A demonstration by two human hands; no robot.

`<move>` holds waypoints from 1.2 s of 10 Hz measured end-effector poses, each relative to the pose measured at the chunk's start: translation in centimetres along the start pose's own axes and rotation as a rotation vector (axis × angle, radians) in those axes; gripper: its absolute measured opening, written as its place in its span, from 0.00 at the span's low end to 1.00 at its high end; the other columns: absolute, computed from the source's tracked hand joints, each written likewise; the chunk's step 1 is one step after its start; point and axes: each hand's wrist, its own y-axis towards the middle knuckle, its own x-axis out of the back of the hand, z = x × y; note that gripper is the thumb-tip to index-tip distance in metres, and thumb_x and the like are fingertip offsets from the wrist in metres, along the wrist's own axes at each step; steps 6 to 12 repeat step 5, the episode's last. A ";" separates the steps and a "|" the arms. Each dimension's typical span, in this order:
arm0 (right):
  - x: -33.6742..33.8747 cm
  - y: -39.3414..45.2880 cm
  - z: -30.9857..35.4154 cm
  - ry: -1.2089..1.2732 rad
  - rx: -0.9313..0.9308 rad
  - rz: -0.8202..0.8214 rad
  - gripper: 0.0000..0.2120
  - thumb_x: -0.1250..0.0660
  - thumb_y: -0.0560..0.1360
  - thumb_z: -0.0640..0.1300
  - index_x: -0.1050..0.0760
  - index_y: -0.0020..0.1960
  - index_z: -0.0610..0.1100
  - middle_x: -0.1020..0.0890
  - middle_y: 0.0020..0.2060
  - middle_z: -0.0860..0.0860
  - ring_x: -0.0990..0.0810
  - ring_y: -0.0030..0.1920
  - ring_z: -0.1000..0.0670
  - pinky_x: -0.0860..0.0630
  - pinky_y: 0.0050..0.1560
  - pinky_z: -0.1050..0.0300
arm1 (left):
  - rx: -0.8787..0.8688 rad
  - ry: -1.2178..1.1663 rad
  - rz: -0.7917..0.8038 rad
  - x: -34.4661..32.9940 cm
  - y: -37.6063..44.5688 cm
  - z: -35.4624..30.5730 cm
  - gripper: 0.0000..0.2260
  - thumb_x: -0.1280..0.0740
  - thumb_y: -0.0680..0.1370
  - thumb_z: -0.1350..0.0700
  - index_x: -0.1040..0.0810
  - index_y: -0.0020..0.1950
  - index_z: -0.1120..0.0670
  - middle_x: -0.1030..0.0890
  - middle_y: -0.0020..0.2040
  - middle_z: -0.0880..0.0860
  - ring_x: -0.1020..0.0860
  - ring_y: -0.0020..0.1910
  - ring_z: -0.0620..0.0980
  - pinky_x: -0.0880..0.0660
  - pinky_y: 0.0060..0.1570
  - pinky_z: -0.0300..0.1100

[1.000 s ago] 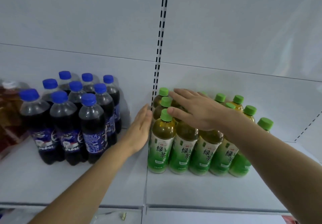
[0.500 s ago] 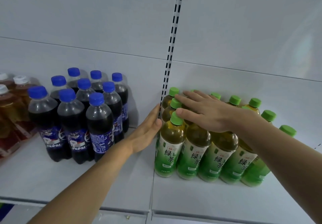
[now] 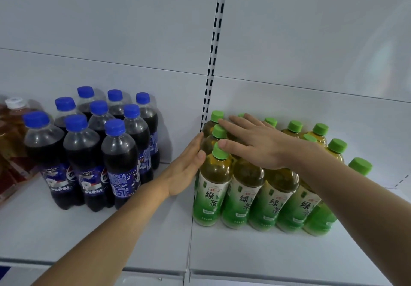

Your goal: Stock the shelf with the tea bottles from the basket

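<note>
Several green tea bottles (image 3: pixel 270 199) with green caps stand in rows on the white shelf (image 3: pixel 266 254), right of the slotted upright. My left hand (image 3: pixel 185 167) lies flat against the left side of the group, palm touching the leftmost bottles. My right hand (image 3: pixel 255 143) rests palm down on the caps of the left and middle bottles, fingers spread. Neither hand grips a bottle. The basket is out of view.
A block of Pepsi bottles (image 3: pixel 93 152) with blue caps stands on the shelf to the left. Amber drink bottles (image 3: pixel 11 134) sit at the far left edge. A slotted upright (image 3: pixel 214 47) divides the white back panel. The shelf's front edge (image 3: pixel 155 270) runs below.
The view has drifted slightly, so the bottles sit a little further right in the frame. Both hands keep the same flat contact on the tea bottles.
</note>
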 end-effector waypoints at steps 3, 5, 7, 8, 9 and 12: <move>0.9 -3.6 0.1 0.039 -0.049 -0.198 0.51 0.68 0.72 0.82 0.57 0.89 0.57 0.50 0.89 0.53 0.55 0.88 0.49 0.54 0.86 0.41 | 0.029 0.404 -0.098 2.3 -1.7 -4.0 0.45 0.64 0.75 0.20 0.59 0.87 0.41 0.60 0.87 0.40 0.61 0.85 0.38 0.56 0.85 0.51; 0.2 -8.8 0.8 -0.047 -0.101 -0.213 0.50 0.67 0.72 0.82 0.63 0.88 0.58 0.55 0.88 0.55 0.56 0.88 0.50 0.57 0.85 0.45 | 0.211 0.770 -0.084 3.5 -2.7 -7.4 0.42 0.59 0.79 0.26 0.62 0.88 0.46 0.62 0.88 0.50 0.61 0.87 0.51 0.54 0.85 0.59; 0.2 -8.8 0.8 -0.047 -0.101 -0.213 0.50 0.67 0.72 0.82 0.63 0.88 0.58 0.55 0.88 0.55 0.56 0.88 0.50 0.57 0.85 0.45 | 0.211 0.770 -0.084 3.5 -2.7 -7.4 0.42 0.59 0.79 0.26 0.62 0.88 0.46 0.62 0.88 0.50 0.61 0.87 0.51 0.54 0.85 0.59; 0.2 -8.8 0.8 -0.047 -0.101 -0.213 0.50 0.67 0.72 0.82 0.63 0.88 0.58 0.55 0.88 0.55 0.56 0.88 0.50 0.57 0.85 0.45 | 0.211 0.770 -0.084 3.5 -2.7 -7.4 0.42 0.59 0.79 0.26 0.62 0.88 0.46 0.62 0.88 0.50 0.61 0.87 0.51 0.54 0.85 0.59; 0.2 -8.8 0.8 -0.047 -0.101 -0.213 0.50 0.67 0.72 0.82 0.63 0.88 0.58 0.55 0.88 0.55 0.56 0.88 0.50 0.57 0.85 0.45 | 0.211 0.770 -0.084 3.5 -2.7 -7.4 0.42 0.59 0.79 0.26 0.62 0.88 0.46 0.62 0.88 0.50 0.61 0.87 0.51 0.54 0.85 0.59; 0.2 -8.8 0.8 -0.047 -0.101 -0.213 0.50 0.67 0.72 0.82 0.63 0.88 0.58 0.55 0.88 0.55 0.56 0.88 0.50 0.57 0.85 0.45 | 0.211 0.770 -0.084 3.5 -2.7 -7.4 0.42 0.59 0.79 0.26 0.62 0.88 0.46 0.62 0.88 0.50 0.61 0.87 0.51 0.54 0.85 0.59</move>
